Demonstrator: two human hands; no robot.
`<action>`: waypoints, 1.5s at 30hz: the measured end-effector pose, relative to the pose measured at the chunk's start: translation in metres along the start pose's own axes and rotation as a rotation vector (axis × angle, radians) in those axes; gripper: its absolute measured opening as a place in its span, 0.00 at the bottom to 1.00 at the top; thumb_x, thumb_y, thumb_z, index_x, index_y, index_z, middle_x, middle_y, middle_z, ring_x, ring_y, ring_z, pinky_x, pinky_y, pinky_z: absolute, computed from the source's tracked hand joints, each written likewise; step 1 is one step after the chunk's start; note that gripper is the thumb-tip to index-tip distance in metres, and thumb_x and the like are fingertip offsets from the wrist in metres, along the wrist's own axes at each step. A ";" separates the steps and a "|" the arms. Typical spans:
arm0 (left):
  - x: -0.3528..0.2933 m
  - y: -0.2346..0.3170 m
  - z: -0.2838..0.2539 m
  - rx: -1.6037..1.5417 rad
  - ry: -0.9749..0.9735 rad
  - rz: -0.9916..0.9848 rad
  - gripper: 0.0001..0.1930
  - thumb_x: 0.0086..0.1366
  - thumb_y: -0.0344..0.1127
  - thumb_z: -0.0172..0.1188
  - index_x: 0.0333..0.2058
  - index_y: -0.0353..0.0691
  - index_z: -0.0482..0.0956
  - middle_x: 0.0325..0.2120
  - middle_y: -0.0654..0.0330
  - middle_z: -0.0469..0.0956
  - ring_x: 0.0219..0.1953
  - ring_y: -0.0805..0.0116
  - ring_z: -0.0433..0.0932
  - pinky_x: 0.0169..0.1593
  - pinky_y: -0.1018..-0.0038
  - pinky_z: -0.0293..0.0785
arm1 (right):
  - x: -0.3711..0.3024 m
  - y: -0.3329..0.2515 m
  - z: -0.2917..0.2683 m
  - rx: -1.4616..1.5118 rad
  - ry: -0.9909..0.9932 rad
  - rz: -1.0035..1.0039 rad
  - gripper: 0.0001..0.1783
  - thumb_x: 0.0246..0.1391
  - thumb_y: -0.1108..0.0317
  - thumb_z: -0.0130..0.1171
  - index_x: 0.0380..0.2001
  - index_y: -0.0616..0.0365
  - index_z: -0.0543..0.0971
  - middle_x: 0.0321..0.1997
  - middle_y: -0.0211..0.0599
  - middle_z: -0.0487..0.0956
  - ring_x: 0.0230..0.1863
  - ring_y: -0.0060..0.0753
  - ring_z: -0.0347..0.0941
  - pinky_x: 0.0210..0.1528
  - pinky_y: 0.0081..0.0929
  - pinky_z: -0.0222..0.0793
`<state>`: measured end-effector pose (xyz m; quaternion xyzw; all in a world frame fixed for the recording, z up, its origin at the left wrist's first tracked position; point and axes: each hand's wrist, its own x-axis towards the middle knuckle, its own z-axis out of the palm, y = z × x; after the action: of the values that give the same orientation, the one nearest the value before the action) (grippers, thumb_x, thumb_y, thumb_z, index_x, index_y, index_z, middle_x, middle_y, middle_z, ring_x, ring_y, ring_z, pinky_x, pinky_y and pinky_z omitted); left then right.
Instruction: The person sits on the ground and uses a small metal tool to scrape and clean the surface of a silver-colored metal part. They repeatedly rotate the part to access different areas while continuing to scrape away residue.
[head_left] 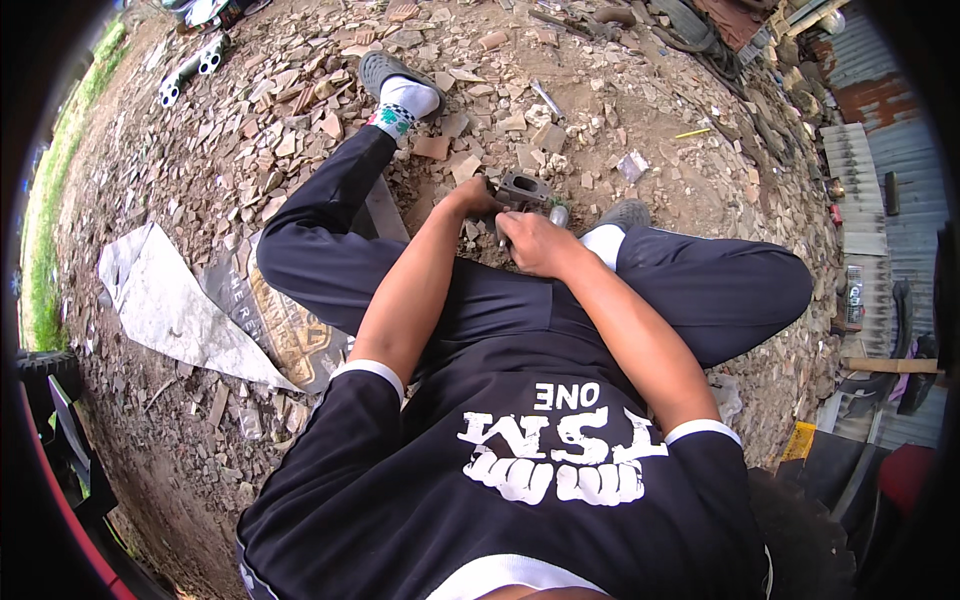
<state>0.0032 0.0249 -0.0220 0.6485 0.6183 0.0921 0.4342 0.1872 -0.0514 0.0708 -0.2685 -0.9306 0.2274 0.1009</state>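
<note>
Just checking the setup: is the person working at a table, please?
No, the person sits on rubble-strewn ground, both hands, left hand and right hand, on a grey metal part.

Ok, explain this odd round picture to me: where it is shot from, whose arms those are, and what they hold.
There is one picture, from a wide fisheye camera worn on a person's head, looking down; that is why straight edges bend. The arms coming up from the bottom are the wearer's own, seated on the rubble-strewn ground with legs spread. The left hand grips a small grey metal part with a squarish opening. The right hand is closed just below it, seemingly around a thin tool I cannot make out. A printed sheet lies to the left, under the person's leg, and corrugated metal panels stand at right.
</note>
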 end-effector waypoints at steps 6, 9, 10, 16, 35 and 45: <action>0.007 -0.012 0.005 0.020 0.055 -0.016 0.39 0.43 0.54 0.75 0.49 0.32 0.76 0.43 0.44 0.81 0.46 0.53 0.80 0.50 0.64 0.75 | 0.003 -0.009 0.004 -0.075 -0.086 0.034 0.13 0.46 0.78 0.51 0.38 0.64 0.68 0.37 0.53 0.77 0.43 0.61 0.75 0.43 0.50 0.72; 0.012 -0.012 0.002 -0.036 -0.044 -0.030 0.40 0.43 0.54 0.76 0.51 0.32 0.76 0.44 0.43 0.80 0.47 0.54 0.80 0.51 0.64 0.74 | 0.011 -0.003 0.004 0.019 0.045 0.092 0.12 0.47 0.78 0.52 0.37 0.64 0.68 0.35 0.56 0.78 0.45 0.61 0.75 0.44 0.50 0.72; 0.010 -0.010 0.001 -0.037 -0.034 -0.040 0.40 0.43 0.54 0.76 0.51 0.32 0.76 0.45 0.43 0.80 0.47 0.54 0.80 0.52 0.64 0.74 | 0.017 0.000 0.001 0.060 0.110 0.118 0.11 0.48 0.78 0.53 0.37 0.64 0.68 0.35 0.57 0.78 0.45 0.62 0.75 0.44 0.50 0.71; 0.000 0.000 0.004 -0.047 0.093 0.031 0.33 0.43 0.51 0.78 0.40 0.30 0.79 0.34 0.48 0.83 0.36 0.57 0.82 0.39 0.64 0.77 | 0.002 0.115 0.005 0.674 0.371 0.868 0.14 0.58 0.65 0.60 0.42 0.63 0.74 0.37 0.48 0.82 0.35 0.37 0.82 0.39 0.35 0.77; 0.005 -0.010 0.006 -0.039 0.100 0.018 0.34 0.40 0.53 0.79 0.39 0.30 0.81 0.35 0.48 0.83 0.35 0.58 0.82 0.39 0.64 0.77 | 0.006 0.018 -0.032 0.056 0.159 0.294 0.21 0.54 0.66 0.60 0.48 0.66 0.71 0.42 0.60 0.78 0.48 0.62 0.74 0.50 0.47 0.70; 0.006 -0.006 0.004 -0.040 0.042 -0.035 0.32 0.44 0.49 0.73 0.45 0.34 0.79 0.38 0.46 0.82 0.39 0.57 0.82 0.42 0.65 0.77 | 0.008 0.006 -0.006 0.071 0.157 0.191 0.15 0.52 0.68 0.63 0.38 0.64 0.70 0.36 0.57 0.78 0.44 0.61 0.75 0.44 0.46 0.70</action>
<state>0.0022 0.0273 -0.0310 0.6267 0.6367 0.1102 0.4356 0.1854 -0.0406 0.0735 -0.3691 -0.8815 0.2469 0.1607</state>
